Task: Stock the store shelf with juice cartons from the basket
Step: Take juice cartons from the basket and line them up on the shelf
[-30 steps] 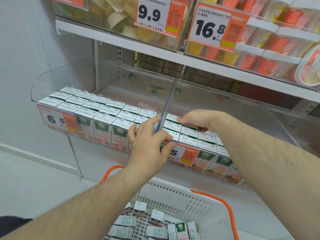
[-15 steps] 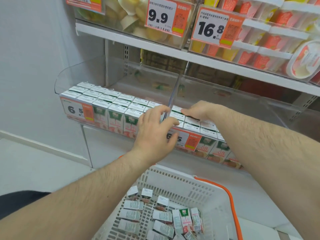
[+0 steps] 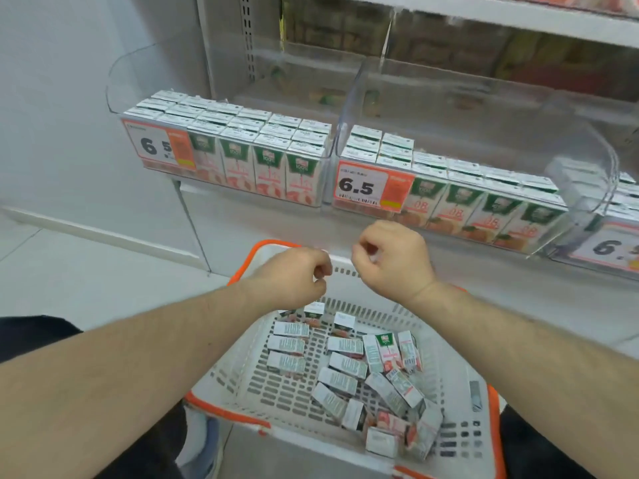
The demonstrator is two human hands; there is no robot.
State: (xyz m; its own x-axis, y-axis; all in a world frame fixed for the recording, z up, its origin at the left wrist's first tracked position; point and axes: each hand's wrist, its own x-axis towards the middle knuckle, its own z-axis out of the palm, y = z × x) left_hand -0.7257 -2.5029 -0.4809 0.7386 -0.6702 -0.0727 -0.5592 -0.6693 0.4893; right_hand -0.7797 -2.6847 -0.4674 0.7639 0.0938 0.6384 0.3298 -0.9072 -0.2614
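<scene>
A white basket with orange rim [image 3: 242,382] sits low in front of me, holding several small juice cartons [image 3: 345,368] lying loose on its floor. My left hand [image 3: 294,278] and my right hand [image 3: 390,257] hover side by side above the basket's far edge, fingers curled, nothing held in either. Above them the shelf [image 3: 259,198] carries two clear bins. The left bin [image 3: 228,146] is packed with upright cartons. The right bin [image 3: 449,178] has cartons along its front rows and bare space behind.
Orange 6.5 price tags [image 3: 371,186] hang on the bin fronts. A clear divider [image 3: 345,108] separates the two bins. A third bin [image 3: 619,233] shows at the right edge. White wall and floor lie to the left.
Both hands have pulled back from the cartons in the right bin and dropped to just above the basket. The view has tilted downward, showing more of the basket.
</scene>
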